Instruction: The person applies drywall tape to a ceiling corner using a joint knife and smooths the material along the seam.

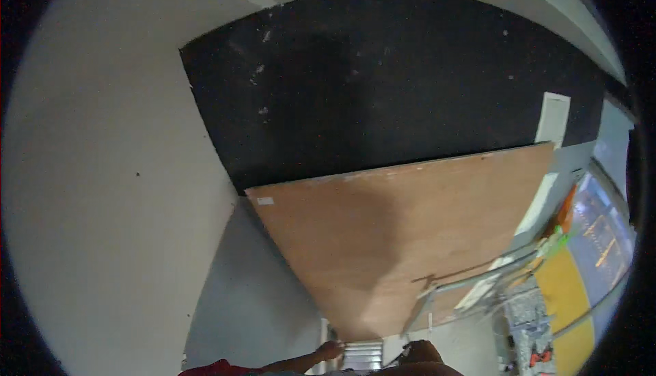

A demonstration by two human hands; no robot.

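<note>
A large brown plywood board [403, 239] leans against the wall, its narrow lower end near the bottom of the view. My left hand [333, 350] reaches in from the lower left on a bare forearm with a red sleeve. It is by the board's lower end, next to a white ribbed object [363, 355]. The fingers look curled, but the grip is too small to make out. My right hand [420, 353] shows only as a dark rounded shape at the bottom edge, just right of the white object.
A black wall panel [383, 89] fills the wall above the board, with a pale plaster wall [102, 191] to the left. At the right stand a thin metal frame [478, 282], a white strip [553, 119], and yellow and blue surfaces [564, 290].
</note>
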